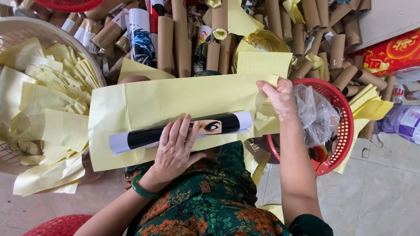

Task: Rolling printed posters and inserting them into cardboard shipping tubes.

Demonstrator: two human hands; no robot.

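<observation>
the left hand (175, 150) lies flat, fingers spread, pressing the rolled printed poster (183, 130) onto the yellow paper sheet (166, 102) across the lap. the right hand (280, 98) pinches the sheet's right edge between fingertips. risk: the smooth cylindrical roll may slip or unwind if palm pressure eases; the thin, creased sheet may tear at the pinch. just beside, a red mesh basket (345, 131) holds crinkled clear plastic. farther off lie stiff brown cardboard tubes (183, 39).
</observation>
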